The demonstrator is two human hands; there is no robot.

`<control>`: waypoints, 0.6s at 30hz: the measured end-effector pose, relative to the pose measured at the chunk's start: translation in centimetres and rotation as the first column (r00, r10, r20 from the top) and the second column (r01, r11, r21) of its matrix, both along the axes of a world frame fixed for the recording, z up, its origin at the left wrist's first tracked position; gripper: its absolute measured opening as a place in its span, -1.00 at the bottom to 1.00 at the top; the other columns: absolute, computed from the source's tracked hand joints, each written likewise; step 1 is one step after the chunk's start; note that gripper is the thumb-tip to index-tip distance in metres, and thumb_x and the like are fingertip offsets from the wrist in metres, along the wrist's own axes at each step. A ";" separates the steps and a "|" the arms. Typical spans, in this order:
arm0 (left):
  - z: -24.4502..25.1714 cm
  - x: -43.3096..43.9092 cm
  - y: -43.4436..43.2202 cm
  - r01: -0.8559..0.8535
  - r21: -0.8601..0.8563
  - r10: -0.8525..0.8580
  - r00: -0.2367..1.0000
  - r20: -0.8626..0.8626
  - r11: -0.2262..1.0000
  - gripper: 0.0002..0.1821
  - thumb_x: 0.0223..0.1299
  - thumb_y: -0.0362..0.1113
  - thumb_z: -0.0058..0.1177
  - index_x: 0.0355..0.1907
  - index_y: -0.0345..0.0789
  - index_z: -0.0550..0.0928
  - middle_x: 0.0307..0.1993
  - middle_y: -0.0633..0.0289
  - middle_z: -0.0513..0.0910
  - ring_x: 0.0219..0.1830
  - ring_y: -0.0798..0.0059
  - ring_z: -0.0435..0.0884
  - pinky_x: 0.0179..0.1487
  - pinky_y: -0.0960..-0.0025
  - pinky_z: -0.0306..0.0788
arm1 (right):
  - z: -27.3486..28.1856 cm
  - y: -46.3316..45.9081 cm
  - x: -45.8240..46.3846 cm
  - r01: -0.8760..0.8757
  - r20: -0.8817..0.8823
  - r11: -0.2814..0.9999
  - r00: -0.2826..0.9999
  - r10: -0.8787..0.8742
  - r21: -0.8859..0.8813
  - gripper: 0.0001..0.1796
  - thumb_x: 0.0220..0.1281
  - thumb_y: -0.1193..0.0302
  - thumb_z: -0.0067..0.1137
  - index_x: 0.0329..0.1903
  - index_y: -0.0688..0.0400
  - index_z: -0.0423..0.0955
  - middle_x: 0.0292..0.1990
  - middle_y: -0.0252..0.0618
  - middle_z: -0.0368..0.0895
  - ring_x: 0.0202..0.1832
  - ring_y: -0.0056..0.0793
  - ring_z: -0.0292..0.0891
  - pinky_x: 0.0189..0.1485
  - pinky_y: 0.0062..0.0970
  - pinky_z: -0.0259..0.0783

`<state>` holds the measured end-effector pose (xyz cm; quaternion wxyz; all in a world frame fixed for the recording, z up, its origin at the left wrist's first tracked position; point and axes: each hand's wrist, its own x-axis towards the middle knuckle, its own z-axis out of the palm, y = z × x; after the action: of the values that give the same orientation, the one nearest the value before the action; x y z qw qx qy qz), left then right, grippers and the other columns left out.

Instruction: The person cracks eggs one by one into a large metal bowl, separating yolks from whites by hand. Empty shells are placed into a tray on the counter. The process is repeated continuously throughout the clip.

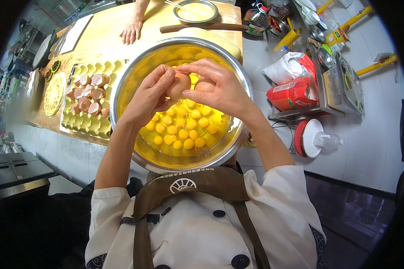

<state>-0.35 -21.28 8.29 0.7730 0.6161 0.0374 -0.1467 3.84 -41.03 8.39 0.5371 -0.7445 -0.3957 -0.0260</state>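
Over a large steel bowl (237, 141), my left hand (151, 90) holds a brown egg (179, 88) upright between thumb and fingers. My right hand (219, 89) has a second brown egg (204, 84) tucked in its palm, partly covered by the fingers. Its thumb and fingertips also touch the egg in my left hand. Whether either shell is cracked cannot be made out. Below the hands, many whole yolks (183, 133) lie in clear egg white in the bowl. Left of the bowl, a yellow egg tray (84, 124) carries a pile of broken eggshells (87, 90).
Another person's hand (132, 32) rests on the wooden table (104, 30). Behind my bowl are a rolling pin (202, 27), pale dough (219, 42) and a bowl of beaten egg (195, 11) with chopsticks. A flatbread (55, 94) lies left. Right stands a shelf with red bags (291, 94).
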 end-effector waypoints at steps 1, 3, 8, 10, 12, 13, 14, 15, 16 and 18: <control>0.2 0.0 0.0 0.029 0.030 -0.029 0.999 0.013 0.999 -0.67 0.42 0.00 -0.12 -0.10 -0.25 0.44 -0.45 0.39 0.44 -0.65 0.82 0.26 -0.65 0.73 0.03 | 0.0 -0.1 0.1 -0.003 0.025 1.000 1.000 0.004 -0.027 -0.51 -0.01 0.34 0.35 0.03 0.20 0.52 -0.15 -0.13 0.57 -0.11 -0.23 0.54 -0.01 -0.35 0.45; 0.6 0.1 0.1 0.083 0.094 -0.087 0.995 0.038 0.992 -0.63 0.46 0.00 -0.19 0.00 -0.27 0.45 -0.39 0.37 0.48 -0.58 0.80 0.39 -0.62 0.77 0.13 | 0.0 -0.1 0.3 0.011 0.039 0.999 0.999 -0.009 -0.050 -0.52 -0.03 0.34 0.35 0.00 0.21 0.52 -0.19 -0.13 0.57 -0.12 -0.24 0.54 -0.03 -0.35 0.45; 0.7 -0.4 -0.4 0.035 0.255 -0.089 0.975 0.204 0.966 -0.58 0.28 -0.23 0.09 0.12 -0.40 0.46 -0.22 0.25 0.58 -0.34 0.71 0.54 -0.44 0.67 0.39 | -0.6 0.5 0.5 0.101 -0.055 0.995 0.993 -0.103 -0.026 -0.56 -0.04 0.35 0.33 -0.05 0.23 0.53 -0.21 -0.12 0.61 -0.17 -0.25 0.58 -0.07 -0.41 0.49; 0.5 -0.5 -0.5 0.011 0.293 -0.096 0.956 0.278 0.956 -0.47 0.08 -0.39 0.21 0.15 -0.45 0.46 -0.17 0.21 0.62 -0.27 0.67 0.58 -0.34 0.58 0.48 | -0.9 0.7 0.2 0.110 -0.256 0.994 0.961 -0.101 0.019 -0.56 -0.04 0.35 0.33 -0.05 0.24 0.53 -0.20 -0.10 0.64 -0.18 -0.26 0.61 -0.08 -0.44 0.50; 0.3 -0.4 -0.6 -0.038 0.399 -0.108 0.936 0.336 0.916 -0.49 0.08 -0.39 0.20 0.14 -0.44 0.47 -0.20 0.20 0.63 -0.28 0.65 0.58 -0.30 0.55 0.49 | -1.1 0.8 0.0 0.136 -0.239 0.990 0.963 -0.127 0.022 -0.57 -0.04 0.36 0.33 -0.06 0.24 0.53 -0.21 -0.09 0.66 -0.18 -0.28 0.63 -0.08 -0.45 0.51; 0.2 -0.4 -0.6 -0.056 0.452 -0.113 0.934 0.338 0.890 -0.49 0.08 -0.39 0.20 0.13 -0.43 0.48 -0.21 0.20 0.63 -0.28 0.64 0.58 -0.29 0.53 0.49 | -1.1 0.9 -0.1 0.143 -0.233 0.989 0.963 -0.135 0.020 -0.58 -0.04 0.36 0.33 -0.07 0.24 0.53 -0.21 -0.09 0.67 -0.18 -0.29 0.64 -0.08 -0.45 0.52; 0.1 -0.4 -0.5 -0.066 0.496 -0.149 0.912 0.382 0.866 -0.50 0.10 -0.43 0.16 0.15 -0.43 0.46 -0.18 0.18 0.62 -0.26 0.64 0.58 -0.28 0.55 0.50 | -1.1 1.0 -0.1 0.153 -0.226 0.988 0.963 -0.144 0.021 -0.58 -0.04 0.36 0.33 -0.07 0.24 0.53 -0.21 -0.09 0.67 -0.18 -0.29 0.64 -0.08 -0.45 0.52; 0.1 -0.3 -0.5 -0.073 0.548 -0.177 0.904 0.390 0.833 -0.50 0.12 -0.46 0.12 0.17 -0.43 0.45 -0.15 0.17 0.61 -0.24 0.64 0.57 -0.27 0.56 0.50 | -1.1 1.0 -0.1 0.163 -0.218 0.986 0.964 -0.154 0.020 -0.58 -0.04 0.37 0.33 -0.07 0.24 0.53 -0.22 -0.09 0.67 -0.19 -0.30 0.65 -0.08 -0.45 0.52; 0.1 -0.3 -0.5 -0.084 0.588 -0.193 0.899 0.393 0.805 -0.50 0.14 -0.49 0.09 0.20 -0.42 0.44 -0.11 0.16 0.59 -0.22 0.64 0.56 -0.26 0.57 0.50 | -1.1 1.1 -0.1 0.173 -0.210 0.985 0.964 -0.165 0.020 -0.58 -0.05 0.37 0.33 -0.08 0.24 0.54 -0.22 -0.09 0.67 -0.19 -0.31 0.65 -0.08 -0.44 0.52; 0.1 -0.2 -0.5 -0.131 0.550 -0.157 0.882 0.445 0.825 -0.50 0.07 -0.45 0.15 0.14 -0.41 0.48 -0.20 0.11 0.63 -0.28 0.54 0.60 -0.21 0.50 0.50 | -1.2 1.1 -0.1 0.184 -0.201 0.983 0.964 -0.174 0.030 -0.58 -0.06 0.37 0.33 -0.08 0.24 0.54 -0.22 -0.09 0.67 -0.20 -0.30 0.65 -0.10 -0.44 0.52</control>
<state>-0.52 -21.75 8.36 0.5398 0.8338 -0.1143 0.0202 3.78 -39.90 7.23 0.5870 -0.7629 -0.2708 -0.0097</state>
